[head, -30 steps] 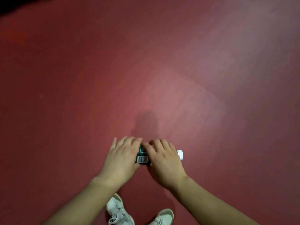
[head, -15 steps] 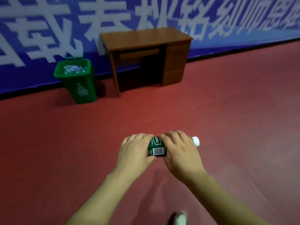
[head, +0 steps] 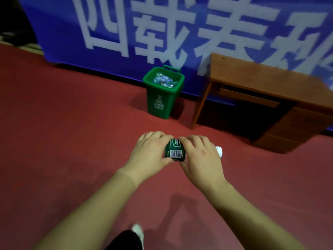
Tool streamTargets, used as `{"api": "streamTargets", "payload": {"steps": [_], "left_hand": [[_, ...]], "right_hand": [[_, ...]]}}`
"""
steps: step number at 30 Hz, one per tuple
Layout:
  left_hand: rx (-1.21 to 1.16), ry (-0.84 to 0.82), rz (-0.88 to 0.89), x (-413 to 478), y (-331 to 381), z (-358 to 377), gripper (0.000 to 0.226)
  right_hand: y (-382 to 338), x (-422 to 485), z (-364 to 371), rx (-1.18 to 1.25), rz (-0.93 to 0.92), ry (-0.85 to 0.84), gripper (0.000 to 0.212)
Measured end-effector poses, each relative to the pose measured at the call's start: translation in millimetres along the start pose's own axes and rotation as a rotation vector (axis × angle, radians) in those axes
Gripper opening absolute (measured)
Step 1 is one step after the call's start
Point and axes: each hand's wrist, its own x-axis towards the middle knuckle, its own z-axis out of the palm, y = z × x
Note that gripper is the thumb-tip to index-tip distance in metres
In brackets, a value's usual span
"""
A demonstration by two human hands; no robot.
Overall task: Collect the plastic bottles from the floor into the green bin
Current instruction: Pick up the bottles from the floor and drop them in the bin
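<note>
The left grip (head: 149,150) and right grip (head: 200,156) both curl round one green-labelled bottle (head: 174,152), held sideways above the red floor (head: 54,123) with its white cap at 3 o'clock. The green bin (head: 158,98), with bottles inside, stands at 12 o'clock, and a wooden table (head: 261,74) at 2 o'clock.

This looks like an indoor sports hall or event venue: a wide red floor (head: 72,123) runs up to a blue banner (head: 59,42) with huge white characters, at whose foot stand a wooden desk (head: 252,74) and a green bin (head: 158,94).
</note>
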Motion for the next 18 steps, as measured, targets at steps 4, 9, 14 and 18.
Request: {"api": "streamTargets", "payload": {"steps": [4,9,14,18], "left_hand": [[0.062,-0.010,-0.093,92,-64,5,0.082],[0.118,-0.042,-0.076,229,-131,5,0.074],[0.132,-0.029,0.016,362,-170,-1,0.072],[0.163,-0.016,0.081,471,-205,5,0.073]], "right_hand": [[16,122,44,-0.012,-0.104,-0.027,0.061],[45,262,90,0.019,-0.070,-0.039,0.055],[91,377,111,0.024,-0.009,0.031,0.057],[129,471,140,0.016,0.036,0.045,0.057]]}}
